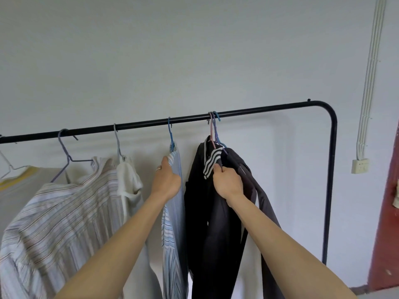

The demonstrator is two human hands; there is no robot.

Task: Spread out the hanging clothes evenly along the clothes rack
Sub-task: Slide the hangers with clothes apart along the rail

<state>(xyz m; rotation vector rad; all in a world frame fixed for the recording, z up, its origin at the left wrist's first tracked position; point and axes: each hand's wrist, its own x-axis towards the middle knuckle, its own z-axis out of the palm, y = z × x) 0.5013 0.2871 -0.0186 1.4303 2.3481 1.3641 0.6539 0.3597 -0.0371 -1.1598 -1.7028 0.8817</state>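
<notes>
Here my left fingers (165, 162) are closed on the shoulder edge of the blue striped shirt (172, 212), thumb up along the cloth just below its blue hanger (170, 134). My right fingers (218, 168) are curled tight into the bunched dark clothes, gripping at the black-and-white striped collar (212, 161) of the black garment (200, 201), with the dark grey jacket (254, 186) pressed against the outer side of that hand. A gap of bare wall shows between my two hands.

Out beyond my left fingers hang a small white top (128, 178) and a wide pale striped shirt (64, 212), each on its own hanger and set apart; a yellow-trimmed piece (15, 180) shows at the far edge.

Above my right fingers three hooks, pink, purple and blue (213, 118), crowd together touching on the black clothes rack (269, 110). Past them the rail runs bare to its rounded corner and down the upright. Behind everything is the white wall (194, 50), with a cable duct (370, 72) dropping to a socket (360, 166).
</notes>
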